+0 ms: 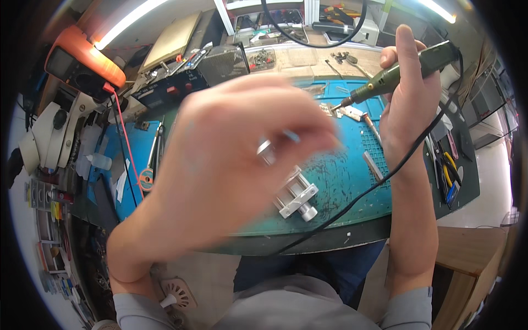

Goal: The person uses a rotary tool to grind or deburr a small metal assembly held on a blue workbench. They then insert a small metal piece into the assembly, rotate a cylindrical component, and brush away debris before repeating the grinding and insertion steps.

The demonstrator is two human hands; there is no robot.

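My right hand (410, 93) is wrapped round a dark green pen-type rotary tool (388, 80), raised over the right side of the blue work mat (352, 203). Its thin metal tip points down and left, and its black cord (379, 180) runs down across the mat. My left hand (236, 154), close up and blurred, has its fingers curled together. Something small and shiny (266, 152) shows at those fingers, too smeared to name. Partly behind this hand, a silver clamp fixture (298, 199) with a round knob lies on the mat.
An orange multimeter (85, 63) with a red lead stands at the far left, beside a black boxed device (170, 88). A solder spool (147, 179) lies on the left. A small metal bar (373, 165) rests on the mat. Pliers and tweezers (448, 168) lie at the right edge.
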